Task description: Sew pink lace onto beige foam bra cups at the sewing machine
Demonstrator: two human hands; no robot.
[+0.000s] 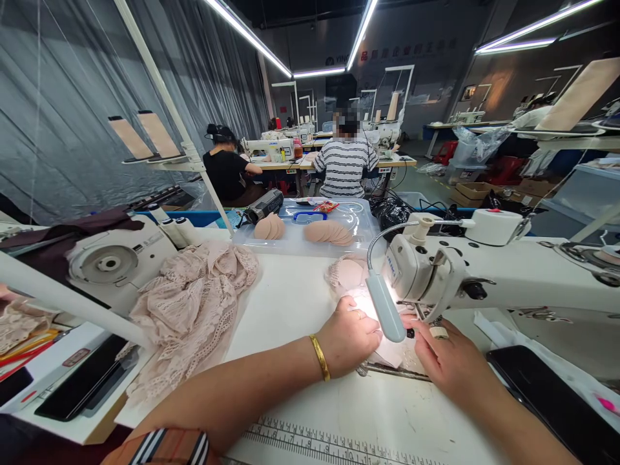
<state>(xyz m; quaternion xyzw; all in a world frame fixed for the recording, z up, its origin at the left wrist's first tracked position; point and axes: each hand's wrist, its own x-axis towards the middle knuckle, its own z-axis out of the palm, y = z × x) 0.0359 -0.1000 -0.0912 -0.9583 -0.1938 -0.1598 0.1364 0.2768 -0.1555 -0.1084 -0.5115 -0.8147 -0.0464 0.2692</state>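
Note:
My left hand (351, 336), a gold bracelet at its wrist, is closed on pale pink fabric (390, 355) left of the sewing machine's needle area. A rounded pale pink cup (349, 274), edged with lace, lies just beyond that hand. My right hand (448, 355) rests beside the presser foot, fingers stretched toward the fabric and thumb apart from them. A grey gooseneck lamp (385, 309) lights the spot and hides part of the fabric and some fingertips. The white sewing machine (436, 268) stands over the right hand.
Heaped pale pink lace (198, 303) lies on the left. Behind the table, a clear plastic box (290, 216) carries stacked beige oval pads (328, 232). A black phone (547, 381) lies at right, and a printed ruler (310, 442) runs along the front. Two people sit at machines farther back.

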